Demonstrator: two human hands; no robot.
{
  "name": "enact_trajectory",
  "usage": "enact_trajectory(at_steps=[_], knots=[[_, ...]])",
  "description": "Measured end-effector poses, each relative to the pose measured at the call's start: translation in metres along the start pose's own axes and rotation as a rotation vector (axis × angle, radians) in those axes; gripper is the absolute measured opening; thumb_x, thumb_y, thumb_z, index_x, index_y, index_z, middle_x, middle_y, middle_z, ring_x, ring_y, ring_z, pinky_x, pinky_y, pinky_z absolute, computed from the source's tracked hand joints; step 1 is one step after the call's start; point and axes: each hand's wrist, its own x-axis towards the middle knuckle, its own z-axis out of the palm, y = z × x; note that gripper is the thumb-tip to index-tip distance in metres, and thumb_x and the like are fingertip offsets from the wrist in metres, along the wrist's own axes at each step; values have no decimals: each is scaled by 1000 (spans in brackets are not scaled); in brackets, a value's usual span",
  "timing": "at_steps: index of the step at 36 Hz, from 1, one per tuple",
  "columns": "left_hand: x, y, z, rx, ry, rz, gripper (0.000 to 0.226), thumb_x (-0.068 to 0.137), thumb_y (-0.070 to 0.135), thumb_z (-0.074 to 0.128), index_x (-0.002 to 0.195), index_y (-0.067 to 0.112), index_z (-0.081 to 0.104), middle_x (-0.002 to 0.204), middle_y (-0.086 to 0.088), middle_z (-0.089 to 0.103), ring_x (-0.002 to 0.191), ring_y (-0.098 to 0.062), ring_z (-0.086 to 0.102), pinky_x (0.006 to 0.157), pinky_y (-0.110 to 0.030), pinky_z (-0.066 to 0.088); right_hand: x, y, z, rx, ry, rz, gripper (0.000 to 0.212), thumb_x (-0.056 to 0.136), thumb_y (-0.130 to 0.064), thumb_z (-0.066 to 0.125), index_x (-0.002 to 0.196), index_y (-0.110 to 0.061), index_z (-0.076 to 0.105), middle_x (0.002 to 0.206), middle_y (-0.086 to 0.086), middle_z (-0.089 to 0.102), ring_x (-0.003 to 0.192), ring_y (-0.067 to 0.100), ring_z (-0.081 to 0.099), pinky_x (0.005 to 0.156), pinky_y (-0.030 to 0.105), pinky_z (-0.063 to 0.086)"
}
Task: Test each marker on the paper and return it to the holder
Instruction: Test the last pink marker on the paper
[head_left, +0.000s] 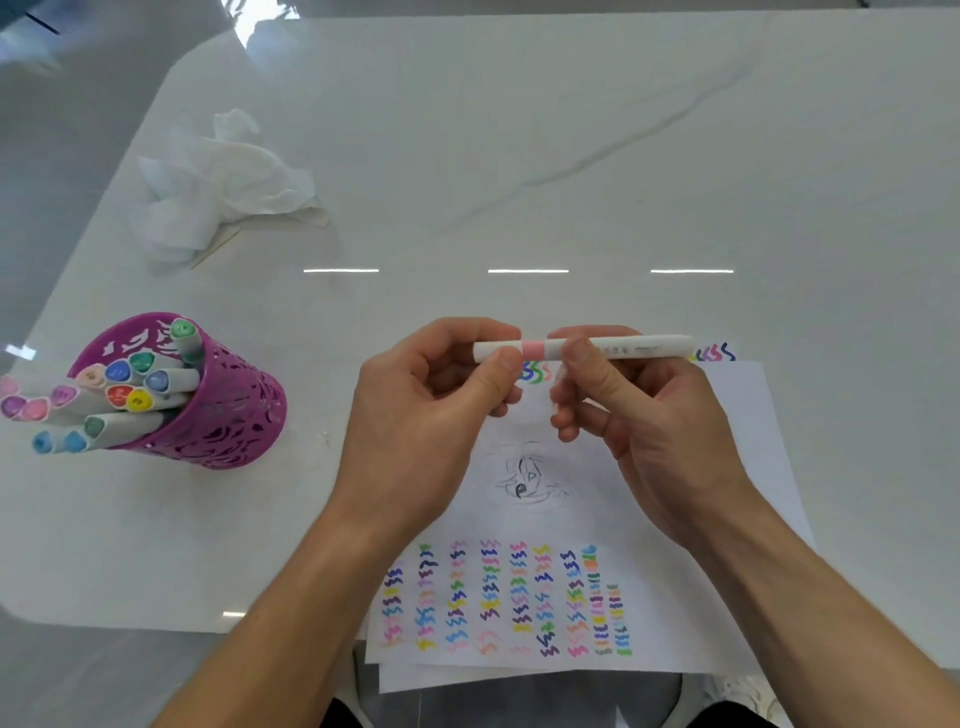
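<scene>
Both hands pinch one white marker (587, 348) level above the paper (649, 519) — the left hand (436, 410) on its cap end, the right hand (634, 415) on the barrel — so uncapping or recapping seems underway, I cannot tell which, with the purple holder (228, 410) well left.

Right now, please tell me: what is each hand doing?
Left hand: closed on the cap end of the pink-banded marker.
Right hand: closed on the same marker's barrel.
</scene>
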Motion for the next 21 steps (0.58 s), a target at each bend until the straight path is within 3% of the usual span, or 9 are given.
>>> enact_trajectory(at_steps=[4,7,10,12,15,18,21], knots=[[4,3,-9,-50,55,15,14,84,10,75,98,10,73,77,-3,72,71,-17,67,67,-26,53,1,-3,-4,37,46,-7,36,77,-39,73,100,-11,69,70,8,65,59,23,59,57,29,51],[5,8,-17,-101,109,32,19,77,16,77,95,12,72,79,0,71,70,-15,63,68,-24,51,2,-6,-6,67,68,17,38,82,-37,68,107,-9,67,70,9,65,59,22,59,56,28,52],[6,12,-23,-83,176,82,19,80,14,78,97,10,71,91,-4,73,81,-13,67,77,-24,53,3,-4,-7,-22,91,5,36,88,-35,65,112,-9,68,71,8,66,61,22,60,58,29,52],[4,15,-26,-61,221,121,16,87,7,74,102,4,70,101,-3,75,93,-12,71,85,-26,55,4,-1,-7,-98,90,-15,22,96,-26,64,111,-10,70,71,6,67,63,22,61,59,30,53],[-2,19,-26,43,252,186,16,92,5,68,108,8,69,102,-1,76,101,-12,72,92,-31,56,0,5,-6,-223,106,-40,12,102,-14,62,109,-12,71,70,5,69,62,21,63,60,29,56],[-7,27,-28,246,294,319,25,97,12,64,119,22,68,105,7,74,104,-6,69,90,-25,54,-3,5,-10,-318,122,-74,12,102,-12,61,108,-14,71,72,6,71,62,20,65,59,27,57],[-8,35,-39,435,336,521,33,100,9,59,131,17,62,110,7,69,105,-13,67,89,-31,55,-3,4,-11,-368,133,-88,12,101,-10,62,107,-14,72,73,8,72,62,19,65,59,26,57]])
